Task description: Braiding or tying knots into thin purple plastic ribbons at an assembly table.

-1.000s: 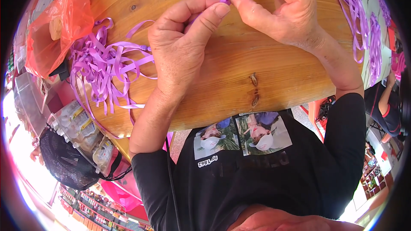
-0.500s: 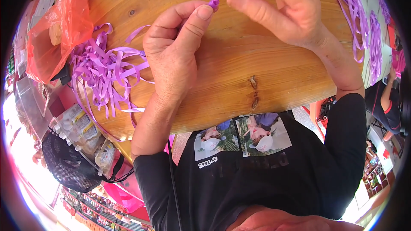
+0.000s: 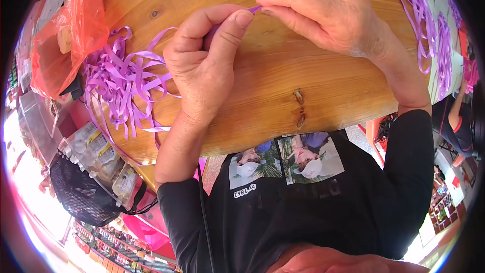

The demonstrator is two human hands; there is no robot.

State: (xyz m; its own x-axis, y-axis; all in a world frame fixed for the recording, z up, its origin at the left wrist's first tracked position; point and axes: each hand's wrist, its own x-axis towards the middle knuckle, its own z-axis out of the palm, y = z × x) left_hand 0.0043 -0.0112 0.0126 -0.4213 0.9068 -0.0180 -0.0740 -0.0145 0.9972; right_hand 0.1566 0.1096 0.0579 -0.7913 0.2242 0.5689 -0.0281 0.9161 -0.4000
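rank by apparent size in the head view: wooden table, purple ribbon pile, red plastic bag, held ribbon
1. Wooden table
2. Purple ribbon pile and red plastic bag: too alike to rank
3. Held ribbon, judging by its visible part

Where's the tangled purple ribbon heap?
In the head view, the tangled purple ribbon heap lies on the brown wooden table, left of the left hand, beside the translucent red plastic bag.

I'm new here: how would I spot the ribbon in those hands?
Find the wooden table, then the left hand and right hand over it. A short bit of purple ribbon shows between them: pinched, unlike the loose ribbon pile at left.
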